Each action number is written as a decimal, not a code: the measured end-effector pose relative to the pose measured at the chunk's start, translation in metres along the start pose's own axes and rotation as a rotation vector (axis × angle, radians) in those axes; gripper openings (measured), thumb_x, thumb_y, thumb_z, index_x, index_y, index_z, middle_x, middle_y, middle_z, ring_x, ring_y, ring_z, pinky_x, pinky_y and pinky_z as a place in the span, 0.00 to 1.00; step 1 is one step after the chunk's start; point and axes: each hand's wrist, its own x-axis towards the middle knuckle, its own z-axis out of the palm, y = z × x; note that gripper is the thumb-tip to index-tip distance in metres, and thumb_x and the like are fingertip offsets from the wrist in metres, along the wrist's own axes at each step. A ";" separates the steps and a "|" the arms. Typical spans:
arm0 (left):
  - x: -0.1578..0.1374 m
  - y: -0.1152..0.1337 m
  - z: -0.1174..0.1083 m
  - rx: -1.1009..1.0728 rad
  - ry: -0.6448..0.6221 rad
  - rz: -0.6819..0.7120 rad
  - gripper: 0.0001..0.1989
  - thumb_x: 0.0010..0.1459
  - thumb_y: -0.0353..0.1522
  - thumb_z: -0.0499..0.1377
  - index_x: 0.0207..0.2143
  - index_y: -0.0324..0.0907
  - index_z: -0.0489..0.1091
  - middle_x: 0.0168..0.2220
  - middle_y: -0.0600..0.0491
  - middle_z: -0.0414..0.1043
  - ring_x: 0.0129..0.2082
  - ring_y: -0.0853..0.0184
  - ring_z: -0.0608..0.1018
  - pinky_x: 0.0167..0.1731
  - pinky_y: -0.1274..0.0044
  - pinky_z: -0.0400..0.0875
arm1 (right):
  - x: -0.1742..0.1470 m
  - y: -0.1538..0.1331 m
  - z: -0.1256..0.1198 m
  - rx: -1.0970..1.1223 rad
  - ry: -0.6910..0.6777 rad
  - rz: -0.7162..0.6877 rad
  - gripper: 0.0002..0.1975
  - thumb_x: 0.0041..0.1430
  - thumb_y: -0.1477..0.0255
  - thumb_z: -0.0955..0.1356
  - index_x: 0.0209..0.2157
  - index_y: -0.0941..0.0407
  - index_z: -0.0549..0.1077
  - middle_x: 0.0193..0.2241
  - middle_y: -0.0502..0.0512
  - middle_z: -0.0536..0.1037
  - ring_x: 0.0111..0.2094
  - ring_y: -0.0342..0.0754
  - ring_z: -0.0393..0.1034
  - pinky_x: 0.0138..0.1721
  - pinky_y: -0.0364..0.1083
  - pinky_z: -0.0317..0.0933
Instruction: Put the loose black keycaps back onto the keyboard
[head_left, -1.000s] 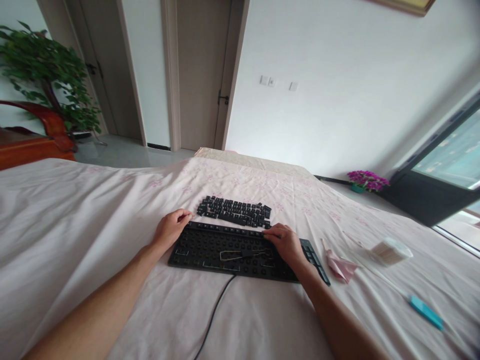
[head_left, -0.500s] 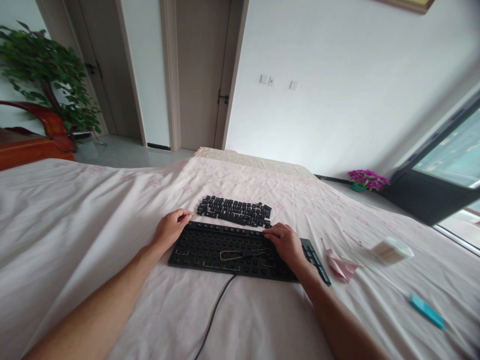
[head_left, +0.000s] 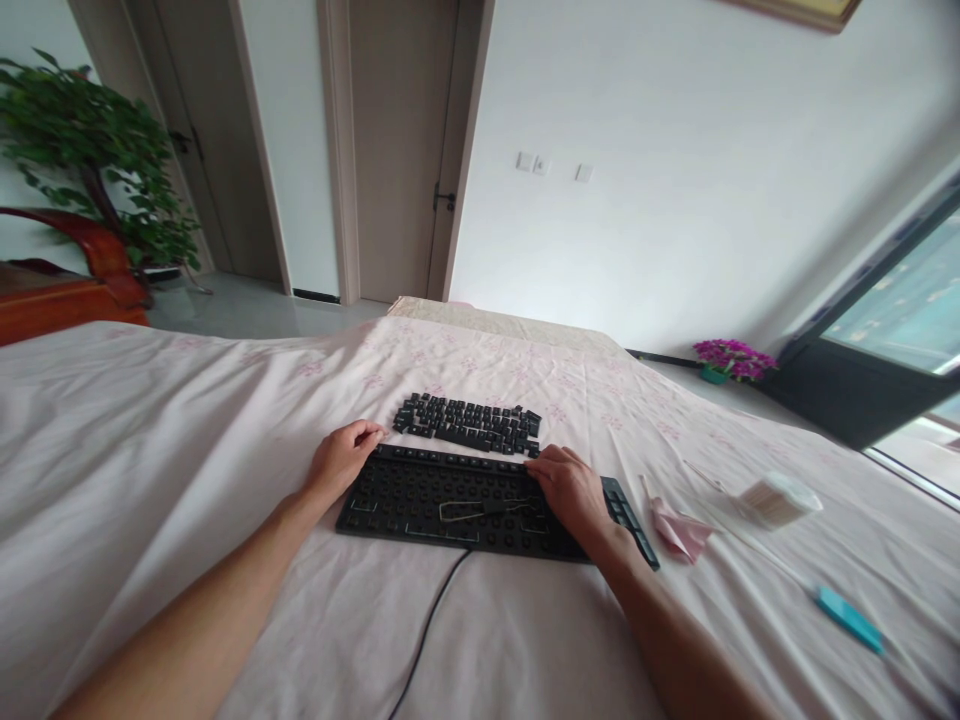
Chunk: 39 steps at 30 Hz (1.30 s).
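Observation:
A black keyboard [head_left: 427, 492] lies on the bed, most of its main section stripped of keycaps; a row of keys along the top edge and the number pad stay on. Across its middle rests a wire keycap puller [head_left: 463, 512]. At the far left corner is my left hand [head_left: 346, 460], thumb and fingertips closed together; whatever they pinch is too small to name. My right hand [head_left: 570, 485] lies over the right part, its closed fingertips touching the top key row and hiding what is under them. Just beyond sit the removed keycaps [head_left: 469, 423], grouped in rows.
To the right lie a pink cloth [head_left: 681, 530], a clear pack of cotton swabs [head_left: 780, 500] and a blue-handled tool [head_left: 849, 620]. A black cable [head_left: 431, 620] runs toward me over the wrinkled bedsheet [head_left: 300, 620].
The view has shifted very slightly. Both hands keep nearly the same places, and the keyboard and keycaps show no visible change.

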 end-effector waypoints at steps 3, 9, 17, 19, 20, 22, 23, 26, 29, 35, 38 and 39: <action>0.000 0.000 0.000 0.003 0.004 -0.004 0.15 0.55 0.43 0.52 0.36 0.47 0.75 0.38 0.55 0.79 0.37 0.64 0.78 0.39 0.79 0.68 | -0.002 -0.010 -0.005 -0.147 -0.044 -0.060 0.15 0.64 0.73 0.59 0.33 0.52 0.76 0.32 0.54 0.73 0.36 0.47 0.64 0.36 0.44 0.55; 0.001 0.000 0.000 0.007 0.001 -0.006 0.15 0.55 0.43 0.52 0.36 0.47 0.75 0.38 0.55 0.79 0.37 0.64 0.78 0.38 0.79 0.68 | -0.008 -0.027 -0.005 -0.347 -0.105 -0.071 0.12 0.58 0.80 0.61 0.40 0.55 0.72 0.36 0.57 0.72 0.37 0.50 0.63 0.36 0.47 0.54; 0.000 0.000 -0.001 0.022 -0.014 -0.003 0.16 0.56 0.44 0.52 0.37 0.47 0.75 0.38 0.56 0.79 0.37 0.65 0.78 0.36 0.79 0.67 | -0.008 -0.035 -0.004 -0.377 -0.165 -0.067 0.14 0.51 0.83 0.64 0.40 0.57 0.72 0.39 0.60 0.73 0.39 0.53 0.64 0.37 0.49 0.53; 0.000 0.000 -0.001 0.022 -0.007 -0.001 0.16 0.55 0.44 0.52 0.37 0.47 0.75 0.38 0.56 0.79 0.37 0.65 0.78 0.36 0.79 0.67 | -0.007 -0.032 -0.008 -0.335 -0.158 -0.048 0.13 0.53 0.82 0.63 0.38 0.56 0.74 0.37 0.58 0.74 0.38 0.51 0.65 0.37 0.48 0.53; 0.000 0.001 -0.001 0.022 -0.002 -0.001 0.16 0.55 0.44 0.52 0.37 0.47 0.75 0.38 0.56 0.79 0.37 0.65 0.78 0.37 0.79 0.67 | -0.005 -0.029 -0.011 -0.298 -0.151 -0.026 0.13 0.55 0.81 0.62 0.37 0.54 0.75 0.36 0.57 0.74 0.38 0.51 0.65 0.37 0.48 0.54; 0.000 0.001 -0.001 0.023 0.005 -0.002 0.16 0.55 0.43 0.52 0.36 0.47 0.75 0.39 0.55 0.79 0.38 0.64 0.78 0.38 0.79 0.67 | -0.003 -0.023 -0.020 -0.197 -0.116 0.032 0.15 0.58 0.79 0.60 0.36 0.51 0.77 0.35 0.55 0.75 0.38 0.49 0.66 0.37 0.46 0.55; 0.000 0.001 0.000 0.024 0.007 -0.003 0.15 0.55 0.42 0.52 0.36 0.47 0.75 0.39 0.55 0.79 0.38 0.64 0.78 0.38 0.79 0.67 | -0.002 -0.021 -0.024 -0.134 -0.095 0.055 0.17 0.59 0.78 0.60 0.37 0.50 0.77 0.35 0.54 0.75 0.38 0.48 0.67 0.38 0.46 0.55; 0.000 0.002 -0.001 0.028 0.000 -0.004 0.16 0.55 0.43 0.52 0.37 0.47 0.75 0.38 0.55 0.79 0.37 0.64 0.78 0.38 0.79 0.67 | -0.002 -0.020 -0.034 0.038 -0.097 0.038 0.16 0.58 0.76 0.62 0.39 0.47 0.78 0.37 0.50 0.76 0.39 0.47 0.68 0.39 0.44 0.57; 0.000 0.001 -0.001 0.031 -0.010 -0.004 0.15 0.55 0.43 0.52 0.37 0.47 0.75 0.38 0.56 0.79 0.38 0.64 0.78 0.37 0.79 0.67 | -0.005 -0.026 -0.035 0.089 -0.183 -0.053 0.10 0.54 0.73 0.67 0.35 0.46 0.79 0.36 0.48 0.77 0.40 0.48 0.67 0.40 0.44 0.58; 0.001 0.000 -0.001 0.021 -0.022 -0.009 0.15 0.56 0.43 0.51 0.36 0.48 0.75 0.37 0.57 0.79 0.37 0.64 0.78 0.36 0.79 0.67 | -0.009 -0.034 -0.024 0.084 -0.222 -0.055 0.07 0.51 0.76 0.68 0.29 0.49 0.77 0.32 0.48 0.77 0.39 0.47 0.67 0.40 0.44 0.57; 0.002 -0.001 -0.001 0.006 -0.029 -0.009 0.16 0.55 0.43 0.52 0.36 0.47 0.75 0.37 0.56 0.79 0.37 0.64 0.78 0.36 0.79 0.67 | -0.005 -0.026 -0.026 0.163 -0.188 -0.044 0.07 0.51 0.75 0.67 0.29 0.49 0.77 0.32 0.48 0.77 0.39 0.47 0.68 0.40 0.44 0.57; 0.002 -0.001 0.000 0.003 -0.030 -0.012 0.16 0.55 0.43 0.51 0.36 0.47 0.75 0.37 0.56 0.79 0.37 0.64 0.78 0.36 0.79 0.67 | -0.002 -0.018 -0.028 0.192 -0.165 -0.023 0.07 0.51 0.74 0.67 0.30 0.49 0.77 0.32 0.48 0.77 0.39 0.47 0.69 0.39 0.43 0.58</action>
